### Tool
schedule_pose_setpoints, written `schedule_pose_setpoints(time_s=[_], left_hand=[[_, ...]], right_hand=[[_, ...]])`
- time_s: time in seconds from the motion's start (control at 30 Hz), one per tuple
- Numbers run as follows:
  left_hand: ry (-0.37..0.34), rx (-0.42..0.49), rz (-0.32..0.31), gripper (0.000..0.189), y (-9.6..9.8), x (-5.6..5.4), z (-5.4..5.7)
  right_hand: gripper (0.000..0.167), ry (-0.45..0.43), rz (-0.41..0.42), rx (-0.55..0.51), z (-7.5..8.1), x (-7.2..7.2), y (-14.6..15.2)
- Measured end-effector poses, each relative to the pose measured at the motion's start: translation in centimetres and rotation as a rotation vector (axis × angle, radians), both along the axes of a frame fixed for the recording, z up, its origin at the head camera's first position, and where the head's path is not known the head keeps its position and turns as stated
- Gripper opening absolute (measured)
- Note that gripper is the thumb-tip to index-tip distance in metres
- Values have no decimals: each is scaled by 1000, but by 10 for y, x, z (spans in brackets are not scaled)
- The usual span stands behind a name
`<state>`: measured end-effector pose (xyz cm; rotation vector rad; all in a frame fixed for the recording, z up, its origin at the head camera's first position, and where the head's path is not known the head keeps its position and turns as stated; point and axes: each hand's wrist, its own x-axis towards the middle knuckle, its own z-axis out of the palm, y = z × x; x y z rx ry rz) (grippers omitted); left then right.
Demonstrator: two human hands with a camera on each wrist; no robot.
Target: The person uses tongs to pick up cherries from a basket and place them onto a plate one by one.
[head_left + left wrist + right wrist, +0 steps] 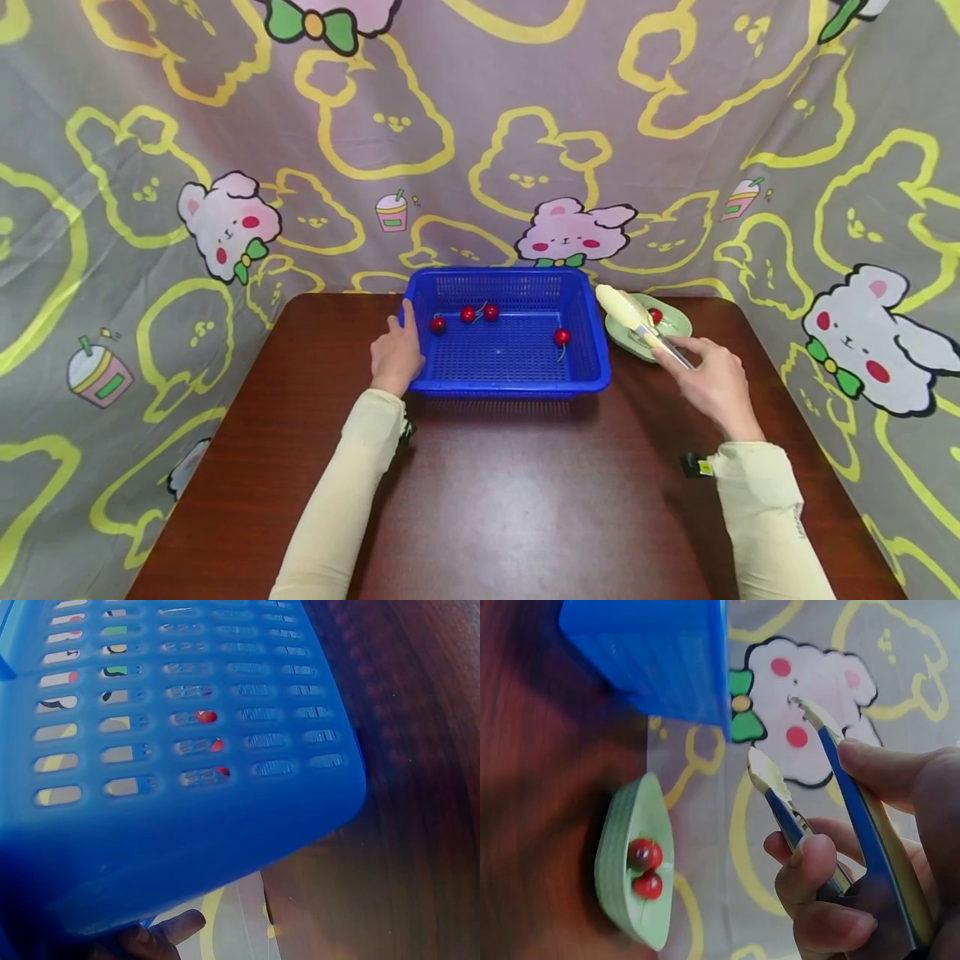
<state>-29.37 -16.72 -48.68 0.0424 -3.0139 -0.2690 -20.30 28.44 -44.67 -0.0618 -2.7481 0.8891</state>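
My left hand (396,354) grips the left rim of a blue plastic basket (498,386). In the left wrist view a fingertip (184,925) shows below the basket's slotted wall (225,832). Inside the basket lie several red cherries, one (562,337) at its right side and one (438,324) at its left. My right hand (716,379) holds tongs (660,337) with cream tips. In the right wrist view the tongs' tips stand apart with nothing between them. Beneath them is a pale green dish (632,343) holding red cherries (646,885).
The brown wooden table (495,500) stretches in front of the basket. A grey cloth (457,83) with yellow cartoon outlines hangs at the back and both sides, close behind the basket and dish.
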Motion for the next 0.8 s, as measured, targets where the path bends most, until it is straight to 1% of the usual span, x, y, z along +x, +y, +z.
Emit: schedule_pose_setpoints(time_s=[0.2, 0.53, 0.8], left_hand=[[-1, -4, 4, 105, -1, -1, -1], [-2, 22, 5, 103, -2, -2, -2], [-4, 34, 7, 103, -1, -3, -3]], right_hand=[[57, -2, 41, 18, 5, -4, -16], [60, -31, 75, 32, -2, -14, -30], [58, -24, 105, 48, -1, -21, -41]])
